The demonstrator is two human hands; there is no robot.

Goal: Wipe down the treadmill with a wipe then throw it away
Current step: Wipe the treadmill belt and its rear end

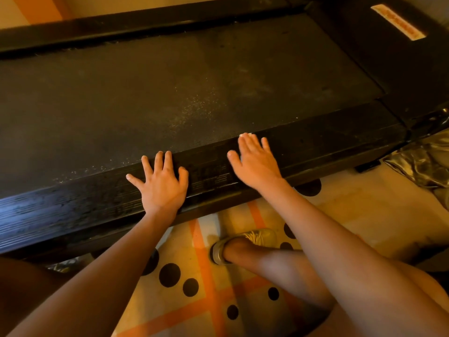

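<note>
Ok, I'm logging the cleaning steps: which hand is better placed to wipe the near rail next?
Right, probably. The right hand lies flat on the near rail with a white scrap, likely the wipe, peeking out beyond it; the left hand rests there with nothing showing beneath.

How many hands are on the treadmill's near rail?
2. The left hand lies flat, fingers spread, on the near side rail. The right hand lies flat further right on the same rail, fingertips at the belt edge; a white scrap, perhaps the wipe, shows under them.
</note>
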